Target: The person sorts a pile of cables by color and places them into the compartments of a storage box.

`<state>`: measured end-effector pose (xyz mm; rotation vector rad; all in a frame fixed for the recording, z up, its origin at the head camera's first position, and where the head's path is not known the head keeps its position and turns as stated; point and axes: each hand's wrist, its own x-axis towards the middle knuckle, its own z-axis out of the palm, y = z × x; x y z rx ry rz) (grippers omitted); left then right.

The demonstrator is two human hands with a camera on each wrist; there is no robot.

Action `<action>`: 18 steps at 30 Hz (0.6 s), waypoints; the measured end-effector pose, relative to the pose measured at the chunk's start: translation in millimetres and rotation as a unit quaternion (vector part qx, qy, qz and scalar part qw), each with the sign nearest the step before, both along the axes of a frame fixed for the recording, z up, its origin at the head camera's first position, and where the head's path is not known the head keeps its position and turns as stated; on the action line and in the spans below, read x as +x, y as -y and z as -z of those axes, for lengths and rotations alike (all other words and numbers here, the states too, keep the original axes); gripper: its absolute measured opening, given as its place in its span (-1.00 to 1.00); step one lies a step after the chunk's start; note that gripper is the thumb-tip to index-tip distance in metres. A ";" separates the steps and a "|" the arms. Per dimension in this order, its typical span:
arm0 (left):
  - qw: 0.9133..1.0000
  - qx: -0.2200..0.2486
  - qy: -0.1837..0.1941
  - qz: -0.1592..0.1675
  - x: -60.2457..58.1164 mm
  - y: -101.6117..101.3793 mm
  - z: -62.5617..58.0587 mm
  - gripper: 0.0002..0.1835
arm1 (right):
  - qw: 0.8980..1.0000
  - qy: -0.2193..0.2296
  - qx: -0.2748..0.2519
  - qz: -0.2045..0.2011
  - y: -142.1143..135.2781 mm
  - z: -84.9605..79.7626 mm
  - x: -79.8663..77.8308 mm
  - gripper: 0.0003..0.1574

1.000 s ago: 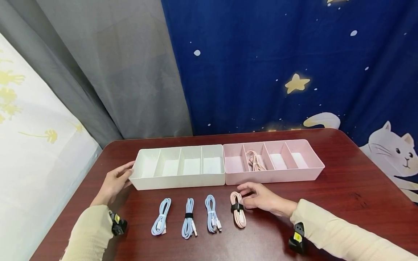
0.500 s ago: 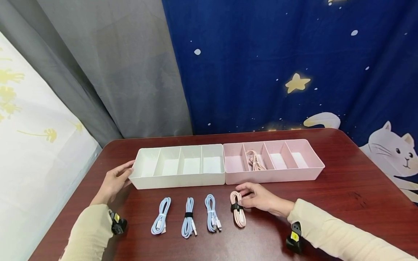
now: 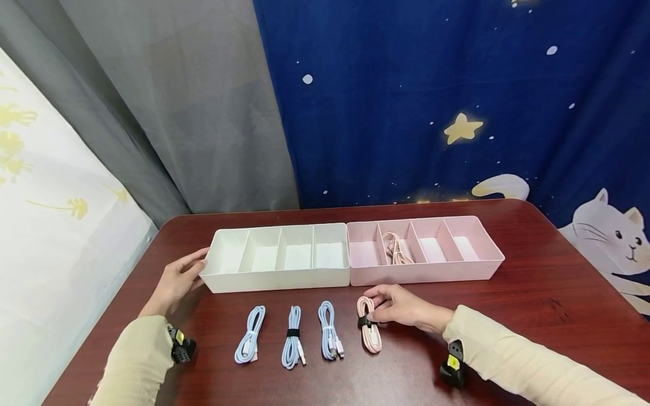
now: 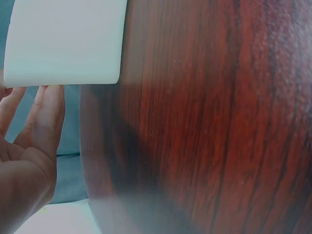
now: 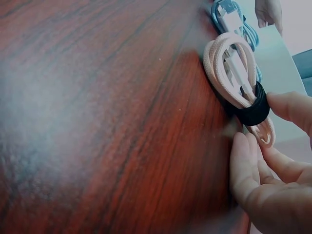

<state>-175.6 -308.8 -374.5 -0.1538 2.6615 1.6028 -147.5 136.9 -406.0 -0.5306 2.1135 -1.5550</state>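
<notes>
Homelike room: cat-and-star curtain (image 3: 386, 113), grey curtain (image 3: 203, 113), wood-grain table (image 3: 569, 282).

One tabletop (image 3: 284, 389) carries three blue cable coils (image 3: 250, 334) (image 3: 291, 341) (image 3: 327, 332), one pink cable coil (image 3: 372, 338), one white tray (image 3: 281, 282) and one pink tray (image 3: 421, 274); each tray has four compartments (image 3: 261, 251), one holding one pink cable bundle (image 3: 398, 255).

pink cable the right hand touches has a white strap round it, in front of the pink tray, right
Not quite: the strap round the pink cable is black, as the right wrist view shows. The right hand does touch that cable, in front of the pink tray.
</notes>
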 end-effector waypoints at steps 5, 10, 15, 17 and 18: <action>1.000 0.004 -0.001 0.000 0.5 0.2 -0.7 -0.42 | 1.000 0.002 -0.006 -0.012 0.4 -1.6 -0.6 -0.50; 1.000 0.007 0.000 0.000 1.2 -0.8 -1.2 -0.42 | 1.000 0.018 -0.018 -0.003 -0.9 -3.5 2.4 -0.50; 1.000 0.003 0.003 -0.001 1.1 -1.2 -0.6 -0.41 | 0.999 0.027 -0.034 -0.002 -1.8 -4.4 5.3 -0.51; 1.000 0.003 0.008 -0.012 1.1 -1.1 0.2 -0.41 | 0.999 0.026 -0.037 -0.003 -1.7 -4.6 6.2 -0.51; 1.000 0.002 0.010 -0.014 1.4 -0.6 0.7 -0.41 | 0.999 0.025 -0.039 -0.003 -1.6 -4.8 6.6 -0.51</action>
